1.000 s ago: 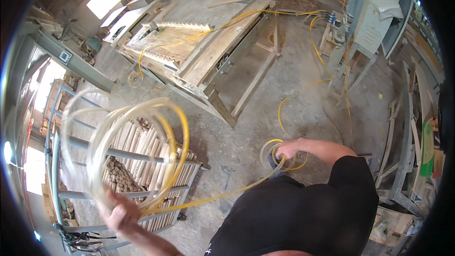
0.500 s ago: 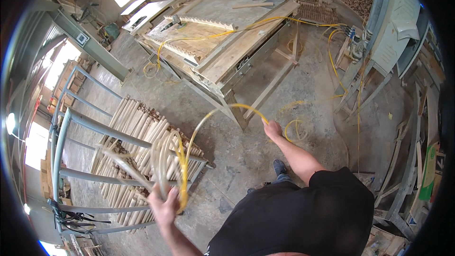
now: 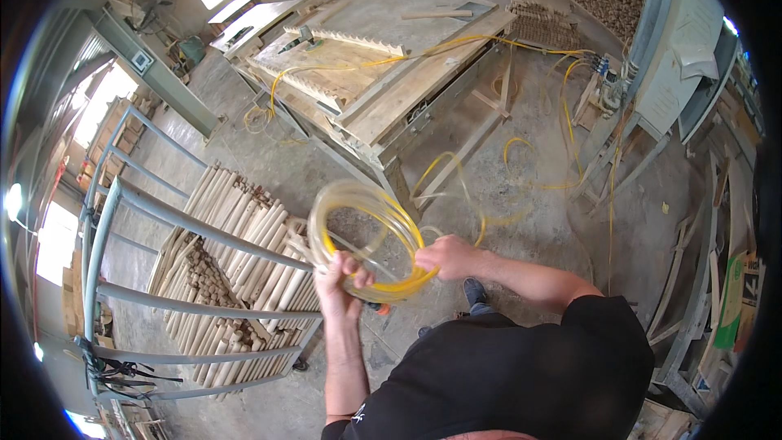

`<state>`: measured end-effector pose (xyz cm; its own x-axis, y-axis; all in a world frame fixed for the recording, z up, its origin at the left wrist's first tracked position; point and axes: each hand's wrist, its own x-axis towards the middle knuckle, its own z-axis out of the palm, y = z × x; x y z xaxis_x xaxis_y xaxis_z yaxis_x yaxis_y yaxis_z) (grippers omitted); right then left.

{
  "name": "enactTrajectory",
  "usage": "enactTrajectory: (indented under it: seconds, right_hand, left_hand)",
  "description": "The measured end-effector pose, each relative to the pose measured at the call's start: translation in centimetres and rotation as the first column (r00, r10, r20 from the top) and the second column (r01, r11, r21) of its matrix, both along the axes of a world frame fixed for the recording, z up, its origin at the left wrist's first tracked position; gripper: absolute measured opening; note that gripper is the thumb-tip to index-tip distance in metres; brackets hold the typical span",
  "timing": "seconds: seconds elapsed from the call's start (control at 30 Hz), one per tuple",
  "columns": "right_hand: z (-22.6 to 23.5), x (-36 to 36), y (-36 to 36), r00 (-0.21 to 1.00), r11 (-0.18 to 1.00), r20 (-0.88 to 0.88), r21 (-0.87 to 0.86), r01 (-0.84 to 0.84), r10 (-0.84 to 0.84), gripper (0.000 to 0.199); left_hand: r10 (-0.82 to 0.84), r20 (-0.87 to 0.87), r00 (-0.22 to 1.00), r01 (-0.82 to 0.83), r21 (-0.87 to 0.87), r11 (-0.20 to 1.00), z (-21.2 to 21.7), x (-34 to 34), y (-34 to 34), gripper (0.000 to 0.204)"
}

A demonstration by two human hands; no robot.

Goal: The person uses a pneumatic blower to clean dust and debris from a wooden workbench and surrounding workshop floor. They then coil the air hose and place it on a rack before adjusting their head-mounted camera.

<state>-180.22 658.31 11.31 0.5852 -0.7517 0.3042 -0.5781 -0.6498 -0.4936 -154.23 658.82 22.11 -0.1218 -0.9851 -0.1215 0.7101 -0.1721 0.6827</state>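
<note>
In the head view, a looped yellow hose, blurred in places, is held between both grips: its coil is clasped at the near side by the left grip and at the right by the right grip. Stacked wooden rods are seen left of the left grip; the bench is set ahead of both.

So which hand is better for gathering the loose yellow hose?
Probably the right hand: it's at the right side of the coil, nearer the loose yellow hose. The left hand is busy gripping the coil's lower left.
</note>
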Motion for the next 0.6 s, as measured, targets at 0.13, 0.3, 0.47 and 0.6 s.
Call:
enactTrajectory:
  seconds: [0.13, 0.3, 0.47, 0.6]
  right_hand:
    - [-7.3, -5.8, -0.4, 0.990, 0.994, 0.104, -0.056, 0.097, -0.091, 0.037]
    - [-17.8, -11.5, 1.2, 0.866, 0.886, -0.472, 0.457, 0.082, 0.163, 0.023]
    - [-29.1, -13.0, 5.0, 0.887, 0.748, -0.328, 0.664, -0.028, 0.324, 0.024]
    - [-30.4, -14.4, 4.7, 0.913, 0.593, -0.357, 0.786, 0.177, 0.200, 0.036]
  left_hand:
    - [0.010, 0.284, 0.959, 0.062, -0.242, 0.968, 8.0, 6.7, 1.1, 0.041]
    - [0.032, 0.215, 0.976, 0.100, -0.575, 0.812, 16.3, 15.7, 6.3, 0.043]
    - [0.444, 0.529, 0.723, -0.087, -0.568, 0.818, 21.4, 21.8, 15.9, 0.059]
    - [0.473, 0.659, 0.585, -0.024, -0.569, 0.822, 20.1, 25.9, 18.1, 0.063]
